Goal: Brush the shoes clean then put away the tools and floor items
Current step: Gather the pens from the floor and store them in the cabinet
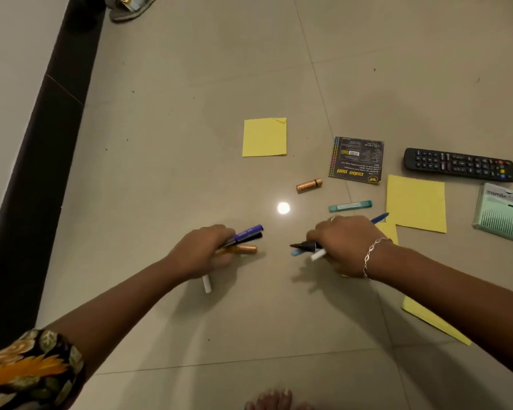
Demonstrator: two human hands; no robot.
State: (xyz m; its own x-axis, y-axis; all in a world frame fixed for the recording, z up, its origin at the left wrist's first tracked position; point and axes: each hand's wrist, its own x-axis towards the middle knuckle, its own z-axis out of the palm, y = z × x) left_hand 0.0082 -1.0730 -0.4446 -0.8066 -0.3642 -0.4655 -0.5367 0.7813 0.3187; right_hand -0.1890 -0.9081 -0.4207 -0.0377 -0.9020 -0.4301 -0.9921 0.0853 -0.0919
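My left hand [203,251] grips a bundle of pens [248,233], purple and black, together with a copper battery [246,249]; a white end sticks out below the fist. My right hand [345,245] grips a second bundle of pens [304,248], with black, light blue and white tips pointing left and a blue end poking out behind. Both hands hover low over the tiled floor. Loose on the floor lie another copper battery [308,185], a teal pen case [350,206], yellow sticky notes [264,137], a small black notepad [356,159] and a black remote [459,164].
A larger yellow sheet [416,202] and a green Camlin box [504,213] lie at the right. Another yellow sheet [427,318] shows under my right forearm. A shoe [131,8] sits at the top left beside a dark skirting [42,161]. My toes [274,400] show at the bottom.
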